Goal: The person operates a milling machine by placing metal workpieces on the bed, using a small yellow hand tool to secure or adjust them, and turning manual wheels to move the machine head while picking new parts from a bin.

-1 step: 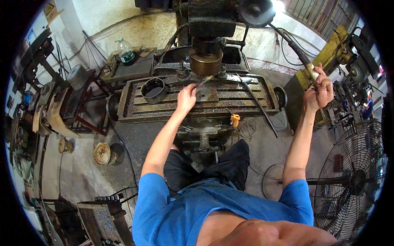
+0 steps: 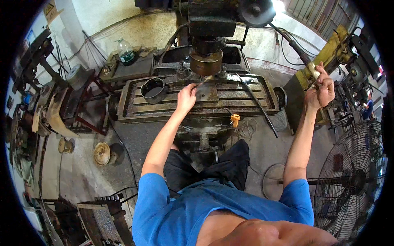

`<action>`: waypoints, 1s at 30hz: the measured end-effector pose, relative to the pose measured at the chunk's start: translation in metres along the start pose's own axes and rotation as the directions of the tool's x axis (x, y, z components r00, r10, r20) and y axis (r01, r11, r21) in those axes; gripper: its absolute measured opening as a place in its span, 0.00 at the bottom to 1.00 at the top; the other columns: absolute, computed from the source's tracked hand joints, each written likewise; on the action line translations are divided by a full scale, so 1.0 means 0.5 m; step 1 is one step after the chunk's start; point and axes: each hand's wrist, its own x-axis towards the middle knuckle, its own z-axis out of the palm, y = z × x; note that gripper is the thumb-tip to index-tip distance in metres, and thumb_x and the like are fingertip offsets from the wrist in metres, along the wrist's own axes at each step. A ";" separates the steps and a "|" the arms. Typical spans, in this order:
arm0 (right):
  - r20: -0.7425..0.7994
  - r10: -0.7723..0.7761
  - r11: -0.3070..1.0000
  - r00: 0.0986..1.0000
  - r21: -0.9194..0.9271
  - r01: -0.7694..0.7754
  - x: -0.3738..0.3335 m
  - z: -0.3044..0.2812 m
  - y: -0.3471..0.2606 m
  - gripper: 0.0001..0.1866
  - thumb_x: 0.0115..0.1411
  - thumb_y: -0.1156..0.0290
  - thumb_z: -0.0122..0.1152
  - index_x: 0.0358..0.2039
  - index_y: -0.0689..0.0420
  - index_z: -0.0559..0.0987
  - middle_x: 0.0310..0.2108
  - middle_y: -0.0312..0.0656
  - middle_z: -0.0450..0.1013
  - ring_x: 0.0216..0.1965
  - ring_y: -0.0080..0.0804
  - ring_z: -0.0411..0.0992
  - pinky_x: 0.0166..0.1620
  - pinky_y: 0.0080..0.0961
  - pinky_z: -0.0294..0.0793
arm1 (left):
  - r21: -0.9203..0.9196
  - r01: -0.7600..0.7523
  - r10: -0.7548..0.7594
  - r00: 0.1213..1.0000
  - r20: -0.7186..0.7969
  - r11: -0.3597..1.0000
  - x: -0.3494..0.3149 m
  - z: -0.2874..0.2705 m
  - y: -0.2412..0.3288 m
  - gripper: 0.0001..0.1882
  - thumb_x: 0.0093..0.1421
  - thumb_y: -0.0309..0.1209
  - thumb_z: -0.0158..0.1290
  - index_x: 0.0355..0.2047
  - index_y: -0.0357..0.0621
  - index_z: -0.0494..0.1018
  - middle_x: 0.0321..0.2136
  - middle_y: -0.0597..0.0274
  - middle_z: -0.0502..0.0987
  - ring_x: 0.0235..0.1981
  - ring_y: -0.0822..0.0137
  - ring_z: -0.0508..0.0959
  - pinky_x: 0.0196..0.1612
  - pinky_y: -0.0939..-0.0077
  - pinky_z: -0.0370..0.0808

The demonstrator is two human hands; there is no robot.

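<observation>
My left hand (image 2: 187,97) is closed around a small brush (image 2: 204,80). Its pale bristle end is just under the brown round spindle head (image 2: 206,63) of a milling or drilling machine, over a flat plate (image 2: 210,93) with a small hole. The slotted machine table (image 2: 176,107) lies beneath. On the right, my right hand (image 2: 319,91) is raised to the pale grip (image 2: 312,72) of a long dark lever (image 2: 298,52) and holds its end. Some of those fingers are bent and one points up. A dark pot (image 2: 153,90) of dark liquid stands on the table's left part.
A long dark bar (image 2: 259,105) lies slanted across the table's right end, overhanging the front edge. A yellow tool-like object (image 2: 234,119) is at the front edge. A large caged fan (image 2: 353,180) stands at the lower right. Left on the floor is a round tin (image 2: 102,153).
</observation>
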 end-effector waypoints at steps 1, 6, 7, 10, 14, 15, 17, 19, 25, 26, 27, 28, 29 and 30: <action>0.045 -0.053 0.998 0.998 0.021 0.052 0.012 -0.001 0.004 0.05 0.43 0.77 0.43 0.13 0.58 0.61 0.19 0.43 0.64 0.37 0.46 0.69 0.56 0.56 0.49 | -0.008 0.007 -0.007 1.000 -0.005 1.000 0.002 0.001 -0.002 0.11 0.54 0.29 0.46 0.36 0.40 0.72 0.31 0.47 0.74 0.35 0.49 0.74 0.37 0.61 0.70; 0.077 -0.061 0.997 0.995 0.044 0.058 0.067 0.003 0.008 0.05 0.43 0.77 0.42 0.14 0.59 0.62 0.19 0.43 0.63 0.36 0.46 0.69 0.56 0.57 0.51 | 0.035 0.017 -0.017 1.000 -0.005 0.999 0.006 -0.001 -0.001 0.13 0.55 0.30 0.47 0.38 0.37 0.71 0.29 0.45 0.75 0.33 0.53 0.76 0.35 0.67 0.71; 0.103 -0.071 0.997 0.992 0.038 0.067 0.084 -0.002 0.002 0.05 0.43 0.77 0.42 0.14 0.59 0.62 0.19 0.43 0.63 0.37 0.46 0.69 0.56 0.57 0.51 | 0.025 0.012 -0.012 1.000 -0.007 1.000 0.008 0.004 0.002 0.13 0.55 0.30 0.47 0.38 0.37 0.71 0.28 0.46 0.75 0.32 0.53 0.76 0.35 0.67 0.71; 0.140 -0.087 0.996 0.986 -0.001 0.088 0.137 -0.006 0.004 0.05 0.45 0.76 0.43 0.15 0.60 0.64 0.20 0.44 0.64 0.37 0.46 0.69 0.56 0.57 0.51 | -0.032 -0.036 0.033 0.996 -0.080 0.999 0.015 0.024 -0.008 0.12 0.54 0.29 0.48 0.37 0.37 0.72 0.27 0.46 0.75 0.30 0.52 0.76 0.34 0.67 0.71; 0.295 -0.252 0.947 0.922 -0.120 0.297 0.216 -0.007 0.024 0.08 0.52 0.77 0.46 0.19 0.67 0.68 0.23 0.48 0.68 0.37 0.46 0.71 0.51 0.52 0.62 | 0.063 0.059 -0.052 0.994 -0.095 0.996 0.022 0.016 -0.011 0.11 0.53 0.27 0.48 0.36 0.37 0.73 0.26 0.46 0.75 0.30 0.51 0.76 0.34 0.65 0.70; 0.334 -0.305 0.907 0.892 -0.182 0.379 0.227 0.006 0.028 0.09 0.54 0.76 0.45 0.20 0.68 0.67 0.24 0.48 0.67 0.38 0.46 0.70 0.51 0.53 0.61 | 0.065 0.084 -0.077 0.992 -0.102 0.994 0.021 0.009 -0.013 0.11 0.53 0.27 0.47 0.36 0.37 0.73 0.26 0.45 0.75 0.31 0.50 0.75 0.35 0.63 0.70; 0.437 -0.346 0.837 0.830 -0.256 0.484 0.282 -0.006 0.036 0.03 0.53 0.81 0.48 0.25 0.67 0.71 0.26 0.49 0.70 0.35 0.43 0.72 0.44 0.42 0.67 | 0.059 0.118 -0.111 0.988 -0.103 0.991 0.022 0.004 -0.009 0.10 0.53 0.26 0.47 0.35 0.36 0.73 0.27 0.44 0.75 0.32 0.48 0.75 0.35 0.60 0.70; 0.512 -0.374 0.796 0.773 -0.250 0.551 0.339 -0.031 0.049 0.08 0.50 0.87 0.52 0.31 0.66 0.75 0.28 0.51 0.73 0.31 0.39 0.74 0.36 0.30 0.74 | 0.095 0.108 -0.093 0.985 -0.144 0.990 0.022 0.003 -0.011 0.11 0.53 0.27 0.47 0.35 0.36 0.73 0.26 0.46 0.75 0.30 0.51 0.76 0.34 0.65 0.71; 0.022 -0.193 0.869 0.981 -0.460 0.181 0.194 0.020 -0.035 0.06 0.53 0.81 0.52 0.32 0.67 0.74 0.34 0.45 0.72 0.37 0.35 0.71 0.44 0.23 0.69 | 0.174 -0.070 0.090 0.990 -0.110 0.982 -0.021 -0.112 -0.031 0.12 0.54 0.29 0.48 0.37 0.36 0.72 0.31 0.48 0.75 0.33 0.55 0.77 0.36 0.70 0.71; -0.029 -0.108 0.857 0.994 -0.509 0.079 0.108 0.013 -0.049 0.06 0.52 0.79 0.53 0.32 0.66 0.74 0.34 0.45 0.71 0.37 0.34 0.70 0.42 0.24 0.69 | 0.145 0.017 -0.003 0.995 -0.100 0.989 -0.033 -0.151 -0.024 0.11 0.55 0.29 0.48 0.37 0.37 0.72 0.30 0.48 0.75 0.33 0.56 0.77 0.36 0.70 0.71; -0.081 -0.006 0.847 0.997 -0.530 -0.038 0.014 0.015 -0.047 0.07 0.50 0.78 0.54 0.31 0.66 0.75 0.34 0.45 0.71 0.37 0.33 0.70 0.40 0.24 0.69 | 0.186 0.066 -0.034 0.986 -0.166 0.980 -0.050 -0.194 -0.050 0.11 0.55 0.29 0.47 0.38 0.38 0.72 0.31 0.48 0.75 0.34 0.57 0.77 0.37 0.70 0.71; 0.160 0.187 0.923 0.969 -0.365 -0.118 -0.081 -0.021 -0.050 0.10 0.45 0.78 0.55 0.31 0.65 0.75 0.33 0.44 0.72 0.34 0.30 0.70 0.37 0.22 0.69 | 0.223 0.035 0.009 0.981 -0.194 0.974 -0.053 -0.219 -0.049 0.11 0.56 0.28 0.47 0.38 0.39 0.72 0.31 0.48 0.75 0.34 0.55 0.76 0.37 0.69 0.71; 0.301 0.358 0.925 0.884 -0.244 -0.291 -0.177 -0.036 -0.051 0.13 0.41 0.76 0.54 0.31 0.65 0.75 0.31 0.42 0.73 0.32 0.28 0.70 0.34 0.21 0.69 | 0.313 0.033 0.042 0.972 -0.230 0.949 -0.045 -0.233 -0.065 0.11 0.55 0.28 0.47 0.38 0.39 0.72 0.31 0.48 0.75 0.34 0.54 0.76 0.36 0.67 0.71; 0.365 0.687 0.696 0.628 -0.578 -0.426 -0.277 -0.078 -0.022 0.14 0.42 0.74 0.54 0.32 0.65 0.75 0.29 0.42 0.74 0.31 0.29 0.71 0.32 0.21 0.69 | 0.404 0.034 0.078 0.963 -0.258 0.914 -0.035 -0.243 -0.080 0.11 0.55 0.28 0.47 0.38 0.39 0.72 0.30 0.47 0.75 0.33 0.52 0.76 0.36 0.65 0.71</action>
